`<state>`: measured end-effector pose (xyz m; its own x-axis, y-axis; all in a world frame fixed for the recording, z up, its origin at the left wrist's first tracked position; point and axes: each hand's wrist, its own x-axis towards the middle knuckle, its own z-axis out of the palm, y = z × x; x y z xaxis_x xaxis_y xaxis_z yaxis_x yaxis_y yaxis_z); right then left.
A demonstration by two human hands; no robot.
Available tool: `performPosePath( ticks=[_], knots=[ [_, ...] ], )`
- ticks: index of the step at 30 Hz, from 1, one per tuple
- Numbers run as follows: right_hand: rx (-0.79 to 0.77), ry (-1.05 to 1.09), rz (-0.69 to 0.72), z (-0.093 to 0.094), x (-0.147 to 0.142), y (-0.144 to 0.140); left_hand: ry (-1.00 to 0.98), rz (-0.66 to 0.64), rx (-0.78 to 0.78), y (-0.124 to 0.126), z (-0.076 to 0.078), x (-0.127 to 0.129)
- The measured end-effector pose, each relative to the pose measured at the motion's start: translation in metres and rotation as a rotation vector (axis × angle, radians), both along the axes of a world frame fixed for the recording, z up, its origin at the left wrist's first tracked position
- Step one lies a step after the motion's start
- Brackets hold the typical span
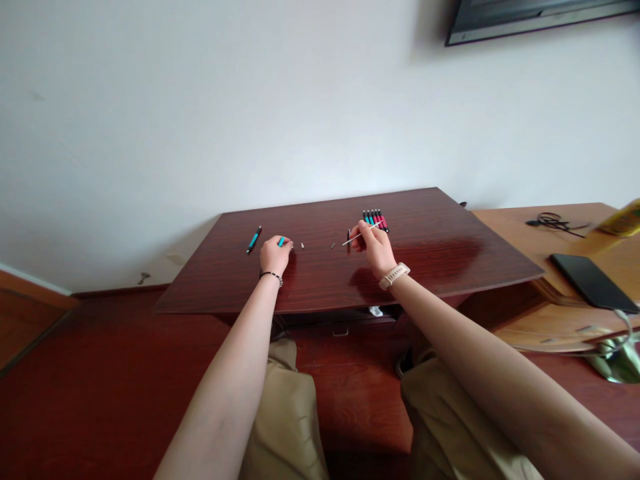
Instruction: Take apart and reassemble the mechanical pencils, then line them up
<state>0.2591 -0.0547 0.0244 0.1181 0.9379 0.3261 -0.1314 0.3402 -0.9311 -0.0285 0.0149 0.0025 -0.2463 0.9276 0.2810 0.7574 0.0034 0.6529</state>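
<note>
One turquoise pen part (pixel 281 242) sat in the left hand (pixel 275 256), its fingers closed around the part above the table (pixel 320 287). The right hand (pixel 374 245) pinched a thin white rod (pixel 351 239) between thumb and fingertips. Between the hands, a small pale piece (pixel 302 245) and a small grey piece (pixel 333 246) lay apart. One whole pen (pixel 254 240) lay left of the left hand; a row of pens (pixel 369 217) lay just beyond the right hand.

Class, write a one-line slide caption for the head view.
Left hand holding a turquoise piece, right hand a thin white rod, above a dark red-brown table.
</note>
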Motion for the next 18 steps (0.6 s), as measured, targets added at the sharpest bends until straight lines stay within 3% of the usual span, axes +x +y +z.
performPosePath(
  ticks=[8,14,18],
  knots=[
    [0.000,0.008,0.003,0.001,0.001,0.000,0.075,0.024,-0.043,-0.004,0.006,0.005],
    [0.001,0.002,0.001,0.000,-0.001,0.000,0.141,-0.128,0.034,-0.008,0.008,0.015],
    [0.003,0.020,0.006,0.001,-0.002,-0.001,0.206,-0.138,0.014,-0.013,0.012,0.028]
  ],
)
